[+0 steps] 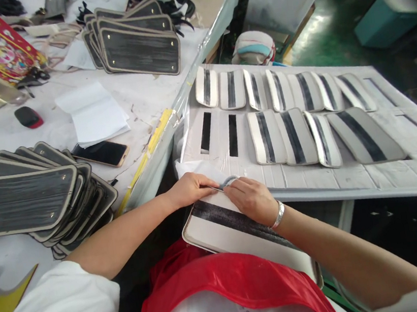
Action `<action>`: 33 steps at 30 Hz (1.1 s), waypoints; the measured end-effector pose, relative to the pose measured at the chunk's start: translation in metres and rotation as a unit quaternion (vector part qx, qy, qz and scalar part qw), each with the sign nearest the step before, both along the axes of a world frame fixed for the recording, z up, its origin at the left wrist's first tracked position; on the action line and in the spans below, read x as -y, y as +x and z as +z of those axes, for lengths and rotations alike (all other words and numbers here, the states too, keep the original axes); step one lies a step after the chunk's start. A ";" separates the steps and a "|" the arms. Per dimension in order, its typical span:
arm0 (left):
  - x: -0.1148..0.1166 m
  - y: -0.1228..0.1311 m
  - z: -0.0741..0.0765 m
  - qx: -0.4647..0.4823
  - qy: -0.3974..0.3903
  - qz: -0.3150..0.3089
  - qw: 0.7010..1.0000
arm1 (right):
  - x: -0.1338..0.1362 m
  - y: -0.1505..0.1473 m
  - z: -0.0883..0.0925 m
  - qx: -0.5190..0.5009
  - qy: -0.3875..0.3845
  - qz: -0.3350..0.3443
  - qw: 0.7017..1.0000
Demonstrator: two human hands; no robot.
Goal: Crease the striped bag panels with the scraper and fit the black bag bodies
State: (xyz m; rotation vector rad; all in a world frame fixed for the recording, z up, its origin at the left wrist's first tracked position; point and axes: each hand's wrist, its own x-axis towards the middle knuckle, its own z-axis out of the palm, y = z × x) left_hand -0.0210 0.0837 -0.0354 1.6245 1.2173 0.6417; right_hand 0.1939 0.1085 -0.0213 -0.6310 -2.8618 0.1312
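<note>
"What is being gripped by the fingers?"

"A black-striped panel (pixel 210 230) is being pinched at its far edge by the left hand (pixel 190 189). A small grey scrap (pixel 230 179) is being clasped there by the curled fingers of the right hand (pixel 253 200); its material cannot be told."

"And where is the panel being held?"

"It is being held just in front of the red apron (pixel 224 276), off the near left corner of the white-covered table (pixel 229 171)."

"What is being carried by that table?"

"Seven similar panels (pixel 305 89) are being lined up along its far edge, and four more (pixel 296 137) are being spread nearer its front edge."

"And by the bench (pixel 143 103)?"

"Dark panels are being stacked by its near right corner (pixel 26 200) and farther along its right edge (pixel 140 50). A smartphone (pixel 104 153) is being partly covered by white paper (pixel 95 114), near the yellow-taped right edge."
</note>
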 end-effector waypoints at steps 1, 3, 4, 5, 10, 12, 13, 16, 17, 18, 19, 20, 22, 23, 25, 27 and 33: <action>0.000 -0.001 0.001 -0.011 0.011 -0.007 1.000 | 0.000 0.000 0.000 0.002 -0.002 -0.001 1.000; 0.000 -0.002 0.002 -0.037 0.041 -0.030 0.998 | 0.001 -0.001 0.001 0.007 -0.006 -0.002 1.000; -0.001 -0.003 0.003 -0.051 0.061 -0.046 0.996 | 0.001 -0.002 0.002 0.010 -0.008 -0.002 1.000; -0.001 -0.003 0.004 -0.068 0.086 -0.065 0.992 | 0.001 -0.002 0.002 0.012 -0.010 -0.002 1.000; -0.002 -0.003 0.006 -0.176 0.226 -0.160 0.945 | -0.001 -0.002 0.007 0.041 -0.025 0.018 0.999; -0.002 -0.002 0.009 -0.227 0.275 -0.193 0.914 | -0.001 0.001 0.009 0.062 -0.035 0.031 0.997; -0.001 -0.001 0.012 -0.251 0.298 -0.208 0.897 | 0.000 0.003 0.010 0.070 -0.037 0.035 0.996; 0.000 0.003 0.021 -0.305 0.352 -0.233 0.853 | 0.006 0.010 0.013 0.088 -0.025 0.027 0.995; 0.002 0.005 0.025 -0.319 0.362 -0.234 0.844 | 0.010 0.012 0.013 0.092 -0.018 0.020 0.995; 0.004 0.007 0.027 -0.333 0.369 -0.233 0.836 | 0.013 0.014 0.013 0.096 -0.012 0.012 0.995; 0.006 0.011 0.030 -0.346 0.372 -0.232 0.829 | 0.016 0.015 0.014 0.099 -0.009 0.006 0.995; 0.009 0.014 0.031 -0.357 0.374 -0.234 0.823 | 0.020 0.016 0.014 0.100 -0.006 0.000 0.995; 0.015 0.022 0.030 -0.375 0.376 -0.237 0.814 | 0.026 0.019 0.013 0.102 0.000 -0.013 0.995; 0.018 0.025 0.030 -0.381 0.376 -0.236 0.811 | 0.028 0.020 0.013 0.102 0.003 -0.021 0.995; 0.025 0.032 0.027 -0.394 0.373 -0.223 0.810 | 0.034 0.024 0.012 0.104 0.009 -0.040 0.994; 0.030 0.038 0.026 -0.405 0.364 -0.204 0.813 | 0.040 0.029 0.011 0.102 0.011 -0.061 0.993; 0.041 0.054 0.026 -0.427 0.345 -0.162 0.820 | 0.055 0.046 0.011 0.112 0.009 -0.117 0.987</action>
